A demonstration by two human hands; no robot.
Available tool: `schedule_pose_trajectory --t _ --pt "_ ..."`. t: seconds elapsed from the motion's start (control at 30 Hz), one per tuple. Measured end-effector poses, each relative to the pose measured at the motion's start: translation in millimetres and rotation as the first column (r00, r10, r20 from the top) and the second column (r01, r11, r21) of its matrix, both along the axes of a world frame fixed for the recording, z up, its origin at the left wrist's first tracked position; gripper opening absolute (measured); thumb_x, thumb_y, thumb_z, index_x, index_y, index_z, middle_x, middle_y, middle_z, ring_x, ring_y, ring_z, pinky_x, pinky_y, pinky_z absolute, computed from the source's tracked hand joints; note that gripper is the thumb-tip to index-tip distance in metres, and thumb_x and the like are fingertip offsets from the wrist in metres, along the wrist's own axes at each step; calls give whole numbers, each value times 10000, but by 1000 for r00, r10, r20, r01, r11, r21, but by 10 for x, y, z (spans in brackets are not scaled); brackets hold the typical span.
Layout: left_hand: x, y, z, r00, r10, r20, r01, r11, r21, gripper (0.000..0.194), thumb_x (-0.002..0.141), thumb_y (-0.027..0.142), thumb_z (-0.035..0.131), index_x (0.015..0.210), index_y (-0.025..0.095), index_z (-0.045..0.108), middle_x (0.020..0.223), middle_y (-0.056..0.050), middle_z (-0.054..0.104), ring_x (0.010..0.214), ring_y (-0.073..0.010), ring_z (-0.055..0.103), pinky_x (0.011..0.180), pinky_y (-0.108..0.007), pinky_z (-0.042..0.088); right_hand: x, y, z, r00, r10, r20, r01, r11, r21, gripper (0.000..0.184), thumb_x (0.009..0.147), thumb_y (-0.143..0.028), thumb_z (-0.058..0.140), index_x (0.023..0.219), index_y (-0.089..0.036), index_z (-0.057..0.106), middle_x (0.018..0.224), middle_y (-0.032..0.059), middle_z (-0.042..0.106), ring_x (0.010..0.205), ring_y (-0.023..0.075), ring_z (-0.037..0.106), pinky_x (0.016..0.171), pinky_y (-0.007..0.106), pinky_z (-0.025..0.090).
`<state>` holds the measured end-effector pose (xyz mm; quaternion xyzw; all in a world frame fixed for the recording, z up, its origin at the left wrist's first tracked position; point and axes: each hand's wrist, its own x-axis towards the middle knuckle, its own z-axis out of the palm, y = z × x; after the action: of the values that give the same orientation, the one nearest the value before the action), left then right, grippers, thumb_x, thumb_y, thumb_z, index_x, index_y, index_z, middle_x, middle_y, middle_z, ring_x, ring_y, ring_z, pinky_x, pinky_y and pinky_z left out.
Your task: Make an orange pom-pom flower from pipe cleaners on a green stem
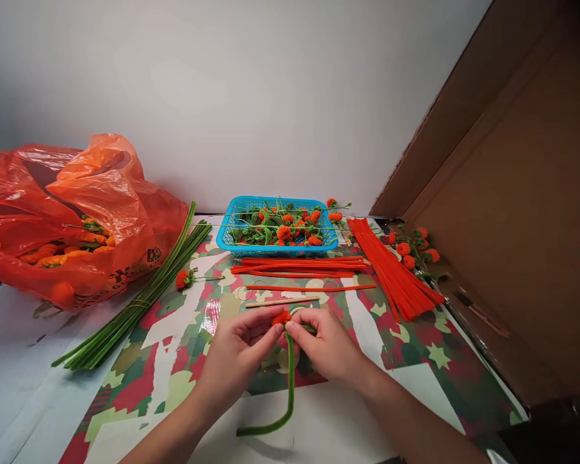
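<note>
My left hand (236, 351) pinched a small orange flower head (281, 317) between thumb and forefinger; my right hand (331, 345) clamped the top of a fuzzy green stem (290, 380) just beside it. The stem ran nearward, curving left. Beyond, on the far side, sat a blue basket (275, 251).

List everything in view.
plastic bag: 1, orange, far left
bagged flowers: several, orange, inside
stem bundle: 1, green, beside bag
basket: 1, blue, back centre
basket flowers: many, orange, inside
side flowers: 2, orange, basket's right end
loose flower: 1, orange, left of basket
flower cluster: 1, orange, by cardboard
strip bundle: 1, red-orange, right
loose strips: several, red-orange, before basket
wooden stick: 1, tan, beyond hands
slim object: 1, pinkish, right
patterned cover: 1, multicoloured, tabletop
white sheet: 1, white, below forearms
cardboard panel: 1, brown, right
wall: 1, pale, back
held bloom: 1, orange, between fingertips
held stem: 1, green, below fingertips
left hand: 1, bare, on bloom
right hand: 1, bare, at stem
</note>
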<state>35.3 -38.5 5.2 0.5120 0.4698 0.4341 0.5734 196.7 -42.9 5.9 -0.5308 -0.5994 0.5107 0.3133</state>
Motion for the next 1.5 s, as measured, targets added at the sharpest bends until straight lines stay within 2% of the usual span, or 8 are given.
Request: schedule_pose_trajectory --t 0.2,0.43,0.57,0.7,0.77,1.1,1.3,1.5 --pt "-26 -30 -112 985 124 -121 -56 889 455 233 795 144 662 995 217 756 973 -38 778 848 -197 747 752 -243 625 -34 12 -1 862 -84 -500 -62 961 -269 345 802 -417 639 611 -157 515 545 -34 475 482 56 358 461 182 274" --pt "-201 31 -92 961 96 -258 166 547 820 440 779 -18 609 1104 257 718 1120 -34 732 978 -204 717 877 -278 592 -15 23 -1 484 -347 -803 -506 638 -580 239 705 -195 744 779 -171 518 554 -89 282 485 46 230 395 111 166" --pt "-211 43 -62 963 46 -266 178 635 751 365 793 42 622 1067 255 738 1086 -41 747 945 -207 726 860 -278 592 -30 10 -61 516 -309 -799 -504 644 -575 231 755 -247 712 728 -167 497 532 -91 283 471 45 248 391 115 185" --pt "-101 48 -46 992 51 -114 -12 948 318 176 801 226 678 958 208 755 894 -54 773 782 -196 730 691 -258 611 -15 -9 -22 748 -91 -658 -224 898 -378 311 818 -455 624 751 -155 576 524 -54 451 450 57 331 420 171 304" --pt "-58 60 -43 997 72 13 -73 993 95 159 771 306 710 858 179 750 819 -53 752 746 -192 710 649 -255 601 17 -18 37 875 -34 -482 -46 987 -153 302 813 -452 637 781 -153 608 582 -26 530 501 74 431 460 191 355" --pt "-28 74 -5 973 -39 229 70 990 -126 193 681 302 784 789 161 710 733 -21 709 668 -168 682 612 -249 569 86 11 151 992 52 -116 29 794 607 51 816 -215 681 769 -219 699 775 30 721 773 172 669 736 306 530" --pt "-20 9 42 992 -91 -89 104 982 160 125 775 299 673 727 191 712 691 -37 720 610 -172 658 546 -242 519 53 11 78 970 -165 -180 222 903 367 114 821 -275 665 747 -193 694 721 29 704 660 156 656 622 263 531" --pt "-88 15 -49 906 52 -420 214 801 560 184 826 221 585 671 211 682 658 -35 720 569 -162 643 544 -243 488 4 19 79 910 -278 -306 319 944 90 255 764 -414 708 716 -167 660 606 6 641 535 136 619 521 240 515"
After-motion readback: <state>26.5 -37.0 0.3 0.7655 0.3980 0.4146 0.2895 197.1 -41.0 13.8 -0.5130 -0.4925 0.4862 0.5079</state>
